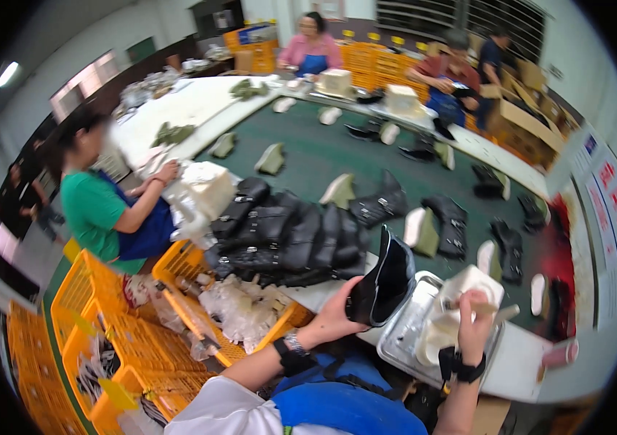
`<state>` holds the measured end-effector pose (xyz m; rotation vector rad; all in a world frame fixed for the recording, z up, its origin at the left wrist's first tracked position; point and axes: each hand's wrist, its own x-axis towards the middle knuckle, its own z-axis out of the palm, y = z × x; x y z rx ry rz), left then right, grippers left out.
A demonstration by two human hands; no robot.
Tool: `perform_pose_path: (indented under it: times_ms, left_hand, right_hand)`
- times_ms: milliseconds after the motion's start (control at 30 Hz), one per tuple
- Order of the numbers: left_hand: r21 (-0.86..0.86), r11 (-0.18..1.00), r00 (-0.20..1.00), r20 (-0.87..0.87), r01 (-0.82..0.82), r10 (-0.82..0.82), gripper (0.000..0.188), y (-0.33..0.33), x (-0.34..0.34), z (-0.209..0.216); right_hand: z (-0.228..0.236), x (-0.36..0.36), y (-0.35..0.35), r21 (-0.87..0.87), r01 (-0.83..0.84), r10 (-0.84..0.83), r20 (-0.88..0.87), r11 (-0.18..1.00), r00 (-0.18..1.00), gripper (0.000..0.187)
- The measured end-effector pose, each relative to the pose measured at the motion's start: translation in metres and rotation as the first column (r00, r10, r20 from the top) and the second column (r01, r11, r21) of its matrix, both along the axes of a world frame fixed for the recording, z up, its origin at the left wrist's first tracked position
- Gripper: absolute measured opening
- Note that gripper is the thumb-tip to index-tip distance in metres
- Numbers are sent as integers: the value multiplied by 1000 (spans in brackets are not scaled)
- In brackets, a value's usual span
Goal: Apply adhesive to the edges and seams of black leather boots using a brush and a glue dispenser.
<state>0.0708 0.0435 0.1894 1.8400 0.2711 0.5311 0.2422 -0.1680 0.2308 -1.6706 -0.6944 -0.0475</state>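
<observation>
My left hand (335, 315) grips a black boot (382, 286) by its shaft, with the open top tilted up toward me. My right hand (474, 322) is closed round a thin tool with a pale handle (481, 307), like a brush, whose tip I cannot make out. That hand is over a white tub (484, 281) with cut-open sides. Under the tub lies a metal tray (401, 339) on the bench edge. Left of the held boot, several black buckled boots (290, 235) lie in a heap.
A green conveyor (301, 141) carries scattered black boots (381, 199) and pale soles (419, 230). Yellow crates (142, 348) with plastic wrapping stand at my left. A person in green (98, 203) works there; other people (312, 54) sit across. A pink roll-shaped object (561, 354) lies at right.
</observation>
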Motion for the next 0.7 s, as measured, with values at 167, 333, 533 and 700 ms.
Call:
perform_pose_path:
  times_ms: [167,333,533,700]
  left_hand:
    - [-282,938,973,49,-203,225,96,-2,21,-15]
    - [-426,854,906,157,-298,394,91,-2,44,-15]
    - [-469,834,885,200,-291,421,96,-2,45,2]
    - [-306,916,911,237,-259,337,91,11,31,11]
  right_hand:
    - [-31,-36,15,-318,-292,303,-17,902,953,20]
    - [-38,-61,41,-512,-299,408,114,806,906,47]
    - [-47,-67,69,-574,-75,338,367,815,866,54]
    - [-42,-68,85,-499,-188,373,301,846,878,27]
